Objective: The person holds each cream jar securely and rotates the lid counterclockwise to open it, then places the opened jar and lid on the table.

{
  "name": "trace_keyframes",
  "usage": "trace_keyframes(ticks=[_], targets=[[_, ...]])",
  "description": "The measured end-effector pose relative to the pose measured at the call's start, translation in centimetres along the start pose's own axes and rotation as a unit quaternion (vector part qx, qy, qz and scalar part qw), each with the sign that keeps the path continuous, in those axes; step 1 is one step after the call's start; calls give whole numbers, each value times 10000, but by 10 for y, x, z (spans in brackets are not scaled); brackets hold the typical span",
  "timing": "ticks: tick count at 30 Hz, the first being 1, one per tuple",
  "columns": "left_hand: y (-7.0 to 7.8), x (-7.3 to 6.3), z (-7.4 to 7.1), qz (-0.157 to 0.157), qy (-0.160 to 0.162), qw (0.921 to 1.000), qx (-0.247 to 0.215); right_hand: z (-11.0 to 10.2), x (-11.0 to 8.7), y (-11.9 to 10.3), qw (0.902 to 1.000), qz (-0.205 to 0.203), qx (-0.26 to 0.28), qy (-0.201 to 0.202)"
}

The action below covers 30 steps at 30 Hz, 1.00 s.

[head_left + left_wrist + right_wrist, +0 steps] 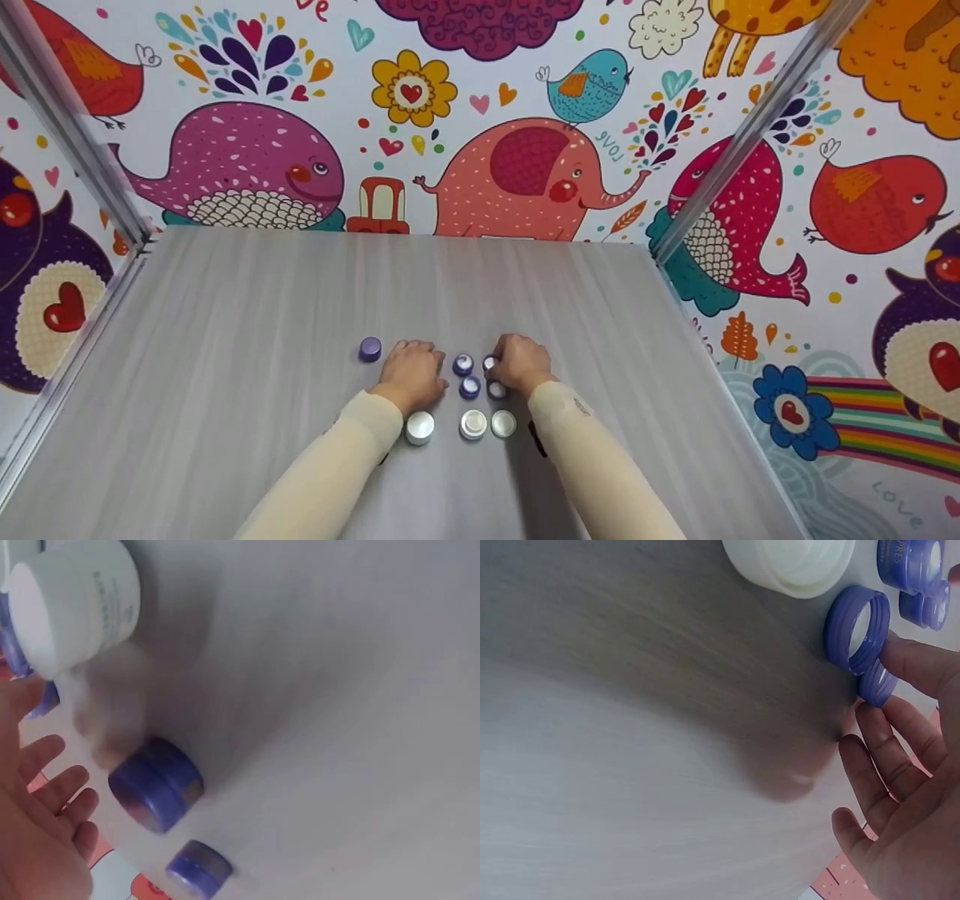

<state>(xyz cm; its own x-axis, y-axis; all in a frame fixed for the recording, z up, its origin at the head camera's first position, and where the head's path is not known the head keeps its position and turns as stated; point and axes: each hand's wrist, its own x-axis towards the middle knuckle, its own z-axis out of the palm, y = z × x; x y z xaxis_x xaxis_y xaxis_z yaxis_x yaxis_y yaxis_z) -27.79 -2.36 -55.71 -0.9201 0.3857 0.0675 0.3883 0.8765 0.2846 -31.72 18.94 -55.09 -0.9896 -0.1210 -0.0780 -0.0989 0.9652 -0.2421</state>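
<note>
My right hand (521, 364) pinches a small purple lid (877, 682) between thumb and fingertips, its hollow side showing, low over the table. Right beside that lid lies a larger purple lid (857, 630), hollow side showing. Two uncapped purple jars (463, 364) (469, 387) stand to the left of the lids. My left hand (411, 375) hovers over the table with relaxed fingers, holding nothing. Near it in the left wrist view are a capped purple jar (156, 784) and a smaller purple jar (199, 870); in the head view the hand hides one of them.
Nearer to me stand a capped white jar (420, 427) and an uncapped white jar (473, 424), with a white lid (503, 424) lying to its right. Printed panels with cartoon animals border the grey table (300, 300) at the back and sides.
</note>
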Motion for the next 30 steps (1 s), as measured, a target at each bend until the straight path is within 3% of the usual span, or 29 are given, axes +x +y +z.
trace_keyframes(ticks=[6,12,22,30], targets=[[-2,-22,-11,99,253,9994,-194,2,-2,-1,10000,26,10,-51],[-3,-50,-15,222,810,9957,-402,-1,-3,-1,9999,84,-4,-55],[-11,-96,7,424,1727,9833,-379,2,-4,0,9999,19,-57,-103],[-11,-113,16,-101,1502,9881,-330,0,-3,-3,9998,70,-99,-131]])
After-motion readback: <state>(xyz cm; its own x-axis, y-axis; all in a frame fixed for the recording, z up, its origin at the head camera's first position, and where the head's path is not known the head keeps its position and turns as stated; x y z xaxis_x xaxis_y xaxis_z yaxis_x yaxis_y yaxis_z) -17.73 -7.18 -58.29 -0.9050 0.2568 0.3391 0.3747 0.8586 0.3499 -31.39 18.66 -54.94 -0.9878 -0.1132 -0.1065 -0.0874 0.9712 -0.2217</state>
